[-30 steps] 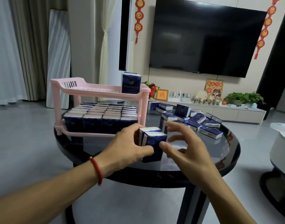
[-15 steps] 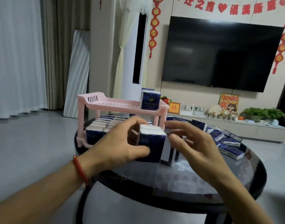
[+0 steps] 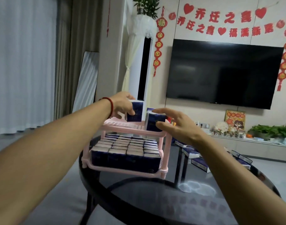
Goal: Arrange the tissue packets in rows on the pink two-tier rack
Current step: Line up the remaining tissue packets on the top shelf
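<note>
The pink two-tier rack (image 3: 123, 169) stands at the far left of the round black glass table (image 3: 155, 202). Its lower tier is filled with rows of upright dark blue tissue packets (image 3: 126, 151). My left hand (image 3: 122, 103) grips one dark blue tissue packet (image 3: 135, 112) upright just over the back of the top tier. My right hand (image 3: 176, 125) closes on a second packet (image 3: 152, 123) at the top tier's right front corner, thumb on its face and fingers over its top. A sliver of another packet (image 3: 150, 109) shows behind it.
Several loose tissue packets (image 3: 199, 161) lie on the table to the right of the rack. A white tower unit (image 3: 139, 62) stands behind the rack, with a wall television (image 3: 223, 72) and a low cabinet (image 3: 252, 143) beyond. Curtains hang at the left.
Both hands have risen from the table's near side up to the rack's top tier. The two packets once held together in my left hand are now split, one in each hand.
</note>
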`<state>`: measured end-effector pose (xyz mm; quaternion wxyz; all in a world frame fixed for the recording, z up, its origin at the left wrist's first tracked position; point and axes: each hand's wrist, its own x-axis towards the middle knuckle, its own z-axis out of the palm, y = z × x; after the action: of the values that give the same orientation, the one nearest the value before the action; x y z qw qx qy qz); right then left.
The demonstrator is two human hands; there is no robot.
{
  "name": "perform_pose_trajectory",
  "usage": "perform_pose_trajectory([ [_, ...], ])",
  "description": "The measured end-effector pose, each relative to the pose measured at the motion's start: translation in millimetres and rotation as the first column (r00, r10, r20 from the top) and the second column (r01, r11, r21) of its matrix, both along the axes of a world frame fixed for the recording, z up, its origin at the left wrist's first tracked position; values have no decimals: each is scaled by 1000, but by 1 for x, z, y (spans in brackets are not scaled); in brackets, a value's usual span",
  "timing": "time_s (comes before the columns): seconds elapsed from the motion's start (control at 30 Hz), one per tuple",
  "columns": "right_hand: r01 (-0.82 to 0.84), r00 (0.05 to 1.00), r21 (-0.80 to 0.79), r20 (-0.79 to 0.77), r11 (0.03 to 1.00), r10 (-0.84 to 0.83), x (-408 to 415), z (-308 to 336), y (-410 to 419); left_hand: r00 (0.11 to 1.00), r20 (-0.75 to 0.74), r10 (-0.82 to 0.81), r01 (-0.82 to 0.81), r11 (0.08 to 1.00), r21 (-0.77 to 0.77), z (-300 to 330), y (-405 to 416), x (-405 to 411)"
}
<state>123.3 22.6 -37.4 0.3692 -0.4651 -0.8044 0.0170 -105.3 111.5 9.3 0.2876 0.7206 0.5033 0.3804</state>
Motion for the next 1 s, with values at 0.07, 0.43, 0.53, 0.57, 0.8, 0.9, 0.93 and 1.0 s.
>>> perform_pose_trajectory([
  [0.07,-18,999,5,-35,1000,18,2,-6,5,999,-38,7,-9,998,-66,-3,17,11],
  [0.43,-56,995,-44,-87,997,52,6,-10,14,998,-31,-49,48,998,-38,-26,66,28],
  [0.53,-92,990,-40,-112,995,87,8,-13,12,995,-71,-76,72,996,-52,-26,69,27],
  [0.57,-103,984,-34,-150,994,96,11,-14,10,994,-80,-78,74,996,-50,-27,71,27],
  [0.8,-43,934,22,-353,999,48,50,-34,5,991,-45,-124,120,990,-80,-28,69,25],
  [0.9,19,932,-8,-361,1000,-21,65,-52,7,992,-45,-117,113,990,-83,-28,70,24],
  [0.93,29,932,-23,-361,999,-36,70,-58,8,992,-45,-115,111,990,-87,-28,71,24],
  [1.0,53,935,-55,-348,997,-69,79,-70,11,992,-56,-111,106,990,-98,-27,74,23],
])
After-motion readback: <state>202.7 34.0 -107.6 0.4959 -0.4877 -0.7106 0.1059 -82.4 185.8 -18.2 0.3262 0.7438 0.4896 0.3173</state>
